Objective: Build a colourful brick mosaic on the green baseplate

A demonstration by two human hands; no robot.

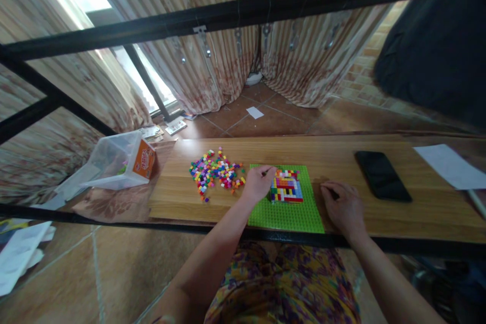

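A green studded baseplate (284,220) lies on the wooden board in front of me. On it stands a low block of toy bricks (287,190) in rows of red, white, yellow, blue and purple. My left hand (260,182) is over the plate's upper left part, its fingertips pinched together at the left edge of the brick block. Whatever is in that pinch is too small or hidden to make out. Just right of the plate, my right hand (345,208) rests on the board with its fingers curled in, and no object shows in it.
Loose small bricks (216,169) lie in a heap left of the plate. Farther left is a clear plastic box (117,162) with an orange label. A black phone (381,176) and white paper (451,164) lie to the right. A dark metal bar (228,14) crosses beyond the board.
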